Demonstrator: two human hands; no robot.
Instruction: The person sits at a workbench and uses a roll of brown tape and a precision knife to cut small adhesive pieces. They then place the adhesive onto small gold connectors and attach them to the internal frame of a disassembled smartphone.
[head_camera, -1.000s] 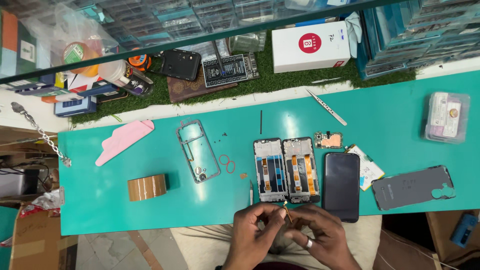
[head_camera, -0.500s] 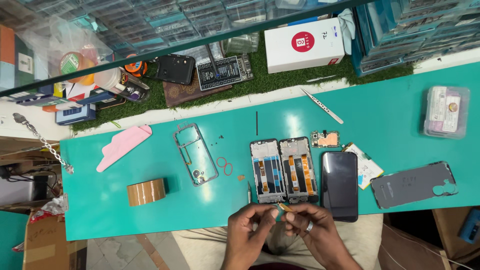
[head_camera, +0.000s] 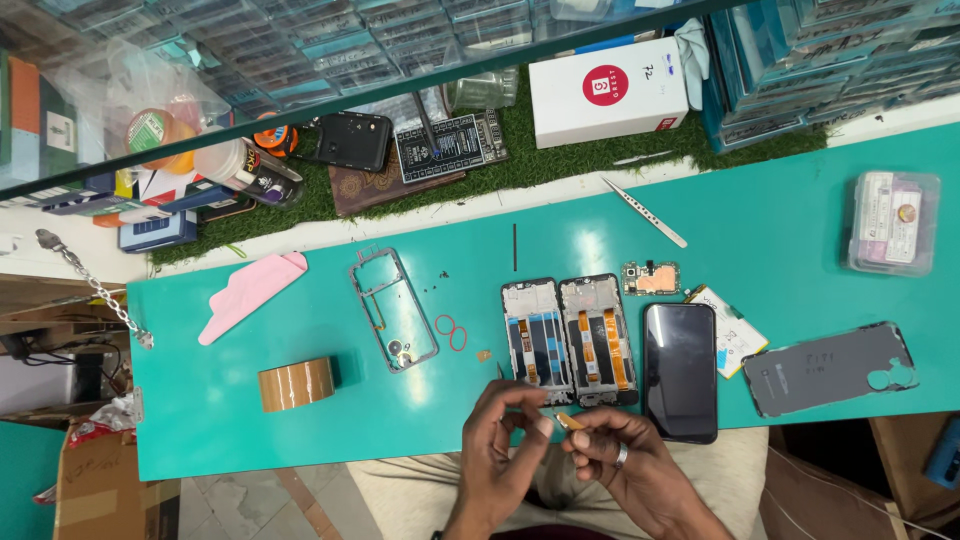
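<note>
Pinching a tiny tan part (head_camera: 572, 421) between both hands at the teal surface's (head_camera: 300, 430) near edge: left hand (head_camera: 500, 440) and right hand (head_camera: 625, 455) fingers closed on it. Looks light, thin, fragile; best held by its edges. Two phone frames (head_camera: 570, 340) lie just beyond.

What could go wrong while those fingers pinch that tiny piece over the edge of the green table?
The small part, pinched between the left hand and right hand, sits past the table edge, so a slip would likely send it to the floor. The loose specks by the metal frame could be swept off by a sleeve. The dark phone screen lies near the edge and might get knocked.
</note>
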